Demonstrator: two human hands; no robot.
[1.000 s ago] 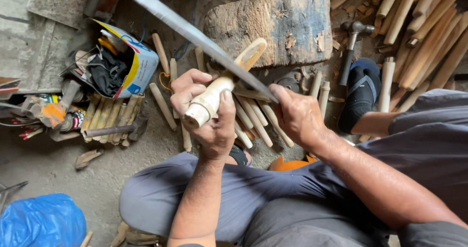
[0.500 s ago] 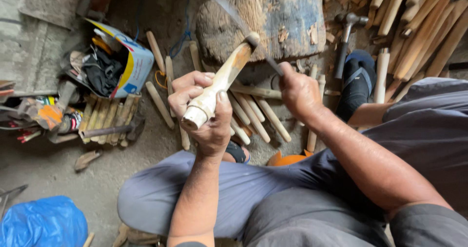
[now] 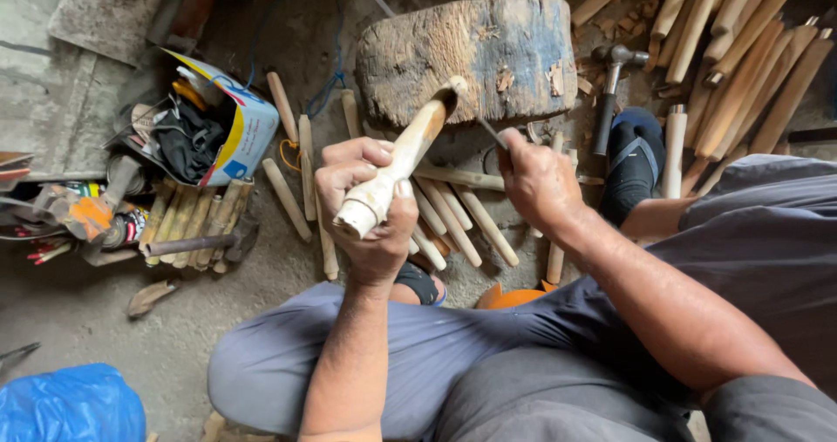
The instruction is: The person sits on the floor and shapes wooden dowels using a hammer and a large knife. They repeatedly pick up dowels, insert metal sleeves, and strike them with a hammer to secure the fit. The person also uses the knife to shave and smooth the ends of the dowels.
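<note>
At the far left, a blue plastic bag (image 3: 70,404) lies on the dirt floor (image 3: 166,355), and above it a clutter of small tools and a hammer (image 3: 196,243) rests across a row of short wooden sticks (image 3: 187,220). Just right of that sits an open cardboard box (image 3: 231,128) stuffed with dark cloth and odds and ends. More peeled sticks lie scattered on the floor between the box and the person's knees. The left hand (image 3: 366,207) is closed tight around the thick, pale end of a carved wooden handle (image 3: 405,159), holding it tilted so its narrow far end rests against the front edge of a big, worn chopping block (image 3: 471,58). The right hand (image 3: 536,180) is closed around the grip of a long blade (image 3: 484,128), whose thin edge runs up beside the handle's tip; the blade's far part is hard to make out. Right of the block, a second hammer (image 3: 610,93) lies on the floor beside a dark sandal (image 3: 632,159), and a pile of long wooden poles (image 3: 741,67) fills the upper right corner.
</note>
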